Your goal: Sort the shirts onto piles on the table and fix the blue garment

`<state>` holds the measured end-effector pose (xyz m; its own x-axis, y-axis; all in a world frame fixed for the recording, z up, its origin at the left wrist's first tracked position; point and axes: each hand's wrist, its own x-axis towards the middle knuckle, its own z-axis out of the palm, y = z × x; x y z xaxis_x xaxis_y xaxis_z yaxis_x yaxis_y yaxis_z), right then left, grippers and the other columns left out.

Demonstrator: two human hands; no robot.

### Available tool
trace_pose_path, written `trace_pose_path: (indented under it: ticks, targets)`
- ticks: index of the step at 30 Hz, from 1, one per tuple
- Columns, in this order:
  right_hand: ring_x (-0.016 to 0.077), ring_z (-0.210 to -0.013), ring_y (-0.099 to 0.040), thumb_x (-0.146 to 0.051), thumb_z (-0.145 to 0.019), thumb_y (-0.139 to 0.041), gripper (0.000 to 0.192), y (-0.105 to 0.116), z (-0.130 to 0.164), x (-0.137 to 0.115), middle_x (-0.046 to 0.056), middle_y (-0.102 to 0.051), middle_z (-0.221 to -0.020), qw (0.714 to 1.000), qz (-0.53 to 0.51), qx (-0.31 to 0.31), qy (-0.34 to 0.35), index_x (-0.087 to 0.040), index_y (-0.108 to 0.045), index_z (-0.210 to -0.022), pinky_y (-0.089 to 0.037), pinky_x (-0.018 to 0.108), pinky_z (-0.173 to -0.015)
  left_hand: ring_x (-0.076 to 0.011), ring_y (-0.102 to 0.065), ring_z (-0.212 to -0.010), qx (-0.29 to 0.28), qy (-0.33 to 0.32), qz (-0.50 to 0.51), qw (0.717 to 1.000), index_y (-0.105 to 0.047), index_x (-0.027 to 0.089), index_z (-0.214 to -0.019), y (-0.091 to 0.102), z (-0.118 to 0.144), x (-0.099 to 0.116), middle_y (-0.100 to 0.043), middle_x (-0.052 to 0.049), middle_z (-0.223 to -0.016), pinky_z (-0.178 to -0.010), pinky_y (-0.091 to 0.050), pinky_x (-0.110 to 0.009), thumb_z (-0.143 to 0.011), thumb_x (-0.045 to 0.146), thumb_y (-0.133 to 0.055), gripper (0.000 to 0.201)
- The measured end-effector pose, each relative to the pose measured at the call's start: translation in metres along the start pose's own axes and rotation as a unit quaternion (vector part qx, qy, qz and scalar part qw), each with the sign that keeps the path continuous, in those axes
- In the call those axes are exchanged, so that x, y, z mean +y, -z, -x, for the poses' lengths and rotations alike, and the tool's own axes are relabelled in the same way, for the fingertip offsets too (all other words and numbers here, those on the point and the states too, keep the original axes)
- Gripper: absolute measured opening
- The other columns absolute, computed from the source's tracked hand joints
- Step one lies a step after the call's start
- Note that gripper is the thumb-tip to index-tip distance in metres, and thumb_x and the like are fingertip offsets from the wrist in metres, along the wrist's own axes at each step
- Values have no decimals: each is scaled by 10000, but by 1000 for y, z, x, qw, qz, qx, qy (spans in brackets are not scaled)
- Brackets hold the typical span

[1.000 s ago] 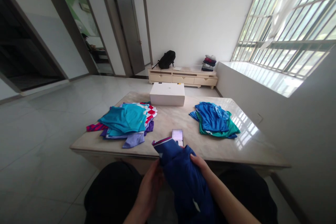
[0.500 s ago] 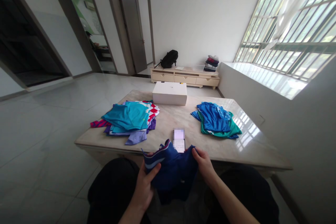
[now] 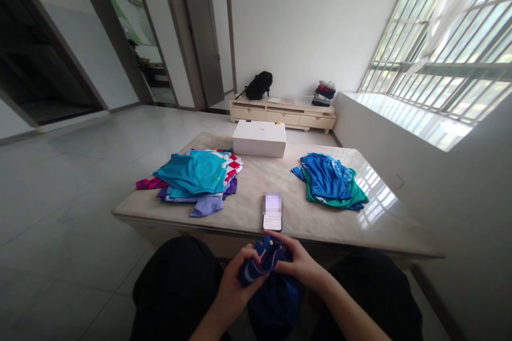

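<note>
A dark blue garment [image 3: 276, 298] with a striped red and white edge is bunched between my hands, its lower part hanging down between my knees. My left hand [image 3: 239, 278] grips the bunched striped edge from the left. Fingers of my right hand [image 3: 299, 264] close on the same edge from the right. Just beyond my hands, a phone [image 3: 272, 222] with a lit screen lies on the marble-topped table [image 3: 256, 184]. What kind of garment it is, I cannot tell for certain.
Left on the table is a pile of clothes [image 3: 196, 173], turquoise on top. To the right lies a blue and green clothes pile [image 3: 330, 178]. A white box [image 3: 259, 141] stands at the back. Beyond, a low cabinet [image 3: 282, 115] bears a black backpack [image 3: 259, 85] and folded clothes [image 3: 324, 94].
My hands have come together, with the right hand moving left. The garment, spread between them before, is now gathered at its striped edge and hangs lower.
</note>
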<state>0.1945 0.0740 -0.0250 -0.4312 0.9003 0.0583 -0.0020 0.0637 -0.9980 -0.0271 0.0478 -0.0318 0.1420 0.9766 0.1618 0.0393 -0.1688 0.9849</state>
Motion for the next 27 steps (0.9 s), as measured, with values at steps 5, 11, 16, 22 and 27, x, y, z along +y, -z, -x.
trace_pose_path:
  ticks: [5,11,16,22,27]
  targets:
    - [292,-1073,-680,-468,-765,-886,541,2,-3,9,62,-737,-1141,996,38,82,-1,-225,-683,-1203,-529,403,-967,-272,-700,-937,105,-1,-23,994,-647,290,-933,-3,-3,-7,-699,-20,-960,-881,-553,-355,-719,368,-881,326]
    - [212,-861,-625,-384,-827,-818,290,7,-5,5,4,-670,-898,984,105,138,39,-222,-593,-912,-486,309,-794,-295,-686,-1009,235,19,-25,972,-594,277,-1044,0,-12,-21,-667,-36,-1016,-935,-531,-366,-618,432,-943,573]
    - [240,-977,-677,-316,-905,-714,134,6,-1,-6,35,-741,-1066,969,209,125,48,-238,-639,-985,-491,337,-884,-307,-683,-1100,225,13,-25,974,-574,281,-1099,-1,-15,-25,-664,-49,-1102,-982,-534,-370,-652,392,-932,583]
    - [214,-735,-631,-309,-891,-701,118,11,6,-2,18,-697,-827,940,317,124,27,-232,-624,-935,-436,312,-701,-324,-637,-1297,101,71,5,992,-352,296,-1566,1,-18,-18,-658,-115,-1392,-1122,-469,-399,-707,300,-902,1020]
    - [221,-847,-664,-291,-856,-760,210,19,8,-9,20,-720,-944,940,323,101,34,-242,-631,-1015,-474,311,-783,-327,-629,-1298,29,71,-34,996,-600,257,-1354,7,-18,-20,-679,-97,-1382,-1099,-473,-379,-726,344,-875,691]
